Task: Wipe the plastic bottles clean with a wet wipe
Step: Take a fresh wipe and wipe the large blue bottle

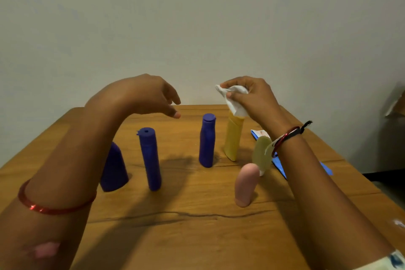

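Observation:
Several plastic bottles stand on the wooden table (175, 237). At the left is a wide dark blue bottle (115, 171), partly behind my left forearm, then a tall blue bottle (150, 158). A blue capped bottle (207, 140) and a yellow bottle (234, 138) stand farther back. A pink bottle (246, 185) and a pale green bottle (262, 154) are nearer on the right. My right hand (254, 98) holds a crumpled white wet wipe (235, 99) just above the yellow bottle's top. My left hand (151, 94) hovers above the table, fingers apart and pointing down, holding nothing.
A blue wipe packet (280, 165) lies flat on the table behind my right wrist. A pale wall rises right behind the table's far edge. A brown cardboard box (395, 103) shows at the right edge of the view, off the table.

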`<action>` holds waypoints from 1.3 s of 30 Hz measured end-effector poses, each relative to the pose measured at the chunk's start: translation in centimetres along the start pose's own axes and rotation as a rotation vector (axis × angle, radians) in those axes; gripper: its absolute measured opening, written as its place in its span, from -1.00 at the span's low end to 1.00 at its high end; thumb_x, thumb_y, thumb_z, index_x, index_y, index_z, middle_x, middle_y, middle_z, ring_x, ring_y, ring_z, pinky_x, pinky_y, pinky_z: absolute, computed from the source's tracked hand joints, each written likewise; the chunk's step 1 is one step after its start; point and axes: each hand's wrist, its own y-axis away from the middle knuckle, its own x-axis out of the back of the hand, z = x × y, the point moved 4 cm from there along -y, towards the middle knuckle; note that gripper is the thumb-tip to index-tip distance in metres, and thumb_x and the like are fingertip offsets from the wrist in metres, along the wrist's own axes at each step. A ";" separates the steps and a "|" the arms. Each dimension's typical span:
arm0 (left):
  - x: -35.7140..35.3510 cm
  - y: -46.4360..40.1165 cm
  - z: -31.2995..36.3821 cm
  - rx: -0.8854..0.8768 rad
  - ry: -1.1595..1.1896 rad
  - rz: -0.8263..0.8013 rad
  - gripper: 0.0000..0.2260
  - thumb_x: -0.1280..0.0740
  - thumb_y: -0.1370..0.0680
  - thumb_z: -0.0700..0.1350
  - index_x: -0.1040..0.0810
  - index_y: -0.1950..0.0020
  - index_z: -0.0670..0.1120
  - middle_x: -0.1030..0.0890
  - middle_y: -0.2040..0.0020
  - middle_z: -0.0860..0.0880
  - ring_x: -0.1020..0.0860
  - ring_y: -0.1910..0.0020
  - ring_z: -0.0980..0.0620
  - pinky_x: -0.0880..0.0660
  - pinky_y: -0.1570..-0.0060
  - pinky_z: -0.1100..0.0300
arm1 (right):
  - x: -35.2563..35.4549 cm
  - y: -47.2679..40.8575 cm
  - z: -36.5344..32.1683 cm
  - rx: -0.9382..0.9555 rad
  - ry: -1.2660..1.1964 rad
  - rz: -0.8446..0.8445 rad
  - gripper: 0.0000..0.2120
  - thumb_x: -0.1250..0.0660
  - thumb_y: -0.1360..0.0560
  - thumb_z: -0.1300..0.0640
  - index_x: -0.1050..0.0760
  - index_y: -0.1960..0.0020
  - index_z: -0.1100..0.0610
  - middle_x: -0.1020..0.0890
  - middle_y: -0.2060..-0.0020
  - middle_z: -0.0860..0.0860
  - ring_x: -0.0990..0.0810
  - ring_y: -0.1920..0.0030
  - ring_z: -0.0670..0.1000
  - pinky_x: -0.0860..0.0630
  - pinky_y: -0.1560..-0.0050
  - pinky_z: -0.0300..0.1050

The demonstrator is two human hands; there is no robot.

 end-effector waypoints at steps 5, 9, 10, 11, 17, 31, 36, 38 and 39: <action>-0.3 2.1 -2.4 0.056 -0.055 -0.040 -0.55 -0.43 -0.43 0.13 -0.48 -0.30 0.10 -0.56 -0.21 0.07 -0.49 -0.07 0.09 -0.38 -0.04 0.17 | -2.9 0.3 -2.1 0.022 0.059 -0.048 -0.79 -0.36 -0.48 0.21 -0.62 -0.09 0.06 -0.60 -0.07 -0.05 -0.52 -0.05 -0.09 -0.40 0.12 -0.40; -1.9 2.9 -3.1 0.091 -0.043 -0.149 -0.54 -0.48 -0.41 0.06 -0.47 -0.28 0.10 -0.59 -0.15 0.03 -0.58 0.10 0.09 -0.54 0.05 0.18 | -4.0 0.5 -3.3 0.026 0.079 -0.073 -0.78 -0.35 -0.50 0.20 -0.60 -0.13 0.07 -0.58 -0.12 -0.04 -0.48 -0.05 -0.13 -0.40 0.11 -0.37; -2.3 2.9 -3.1 0.096 -0.043 -0.164 -0.56 -0.48 -0.42 0.04 -0.48 -0.27 0.09 -0.59 -0.14 0.01 -0.59 0.11 0.08 -0.55 0.08 0.21 | -4.2 0.6 -3.5 0.025 0.084 -0.074 -0.78 -0.35 -0.50 0.20 -0.60 -0.14 0.08 -0.58 -0.13 -0.03 -0.47 -0.05 -0.14 -0.41 0.05 -0.34; -2.8 2.8 -3.0 0.098 -0.040 -0.173 -0.58 -0.47 -0.44 0.00 -0.49 -0.26 0.05 -0.60 -0.11 -0.01 -0.60 0.11 0.08 -0.56 0.13 0.24 | -4.3 0.7 -3.8 0.026 0.090 -0.074 -0.77 -0.35 -0.50 0.20 -0.60 -0.14 0.09 -0.58 -0.13 -0.02 -0.46 -0.05 -0.14 -0.41 0.00 -0.30; -2.8 2.7 -3.0 0.118 -0.046 -0.086 -0.73 -0.43 -0.49 -0.12 -0.53 -0.18 -0.03 -0.60 0.04 0.02 -0.57 0.21 0.12 -0.52 0.22 0.30 | -4.9 1.1 -4.1 0.033 0.049 -0.079 -0.78 -0.34 -0.50 0.25 -0.60 -0.13 0.17 -0.60 -0.07 0.02 -0.49 0.12 -0.23 -0.37 0.10 -0.51; 4.7 4.7 -2.8 0.006 0.549 0.869 -0.77 -0.46 -0.45 -0.14 -0.54 -0.05 0.03 -0.56 0.03 0.11 -0.58 0.15 0.14 -0.37 0.19 0.31 | -2.4 -0.6 -6.8 0.237 -0.136 0.291 -0.82 -0.36 -0.49 0.24 -0.60 -0.05 0.04 -0.59 0.06 -0.15 -0.54 0.04 -0.26 -0.47 0.06 -0.42; 2.7 3.1 -2.9 -0.055 0.852 0.769 -0.75 -0.49 -0.41 -0.22 -0.53 0.04 0.05 -0.60 -0.02 0.10 -0.61 0.12 0.16 -0.40 0.18 0.31 | -1.2 -1.5 -7.4 0.312 0.039 0.460 -0.79 -0.34 -0.50 0.30 -0.58 -0.12 0.18 -0.57 -0.04 -0.01 -0.50 -0.02 -0.17 -0.38 0.03 -0.56; 2.1 2.8 -3.1 -0.074 0.974 0.743 -0.75 -0.50 -0.39 -0.24 -0.54 0.07 0.03 -0.62 -0.01 0.07 -0.63 0.10 0.09 -0.45 0.13 0.24 | -1.4 -1.5 -7.4 0.332 0.128 0.488 -0.75 -0.33 -0.49 0.33 -0.56 -0.16 0.22 -0.56 -0.09 0.09 -0.47 -0.06 -0.11 -0.35 0.02 -0.59; 1.8 2.8 -3.2 -0.081 1.013 0.738 -0.75 -0.50 -0.39 -0.25 -0.54 0.08 0.03 -0.63 0.00 0.07 -0.64 0.10 0.09 -0.46 0.12 0.22 | -1.7 -1.4 -7.4 0.331 0.158 0.499 -0.74 -0.32 -0.49 0.34 -0.56 -0.17 0.22 -0.55 -0.09 0.11 -0.47 -0.06 -0.09 -0.37 0.03 -0.55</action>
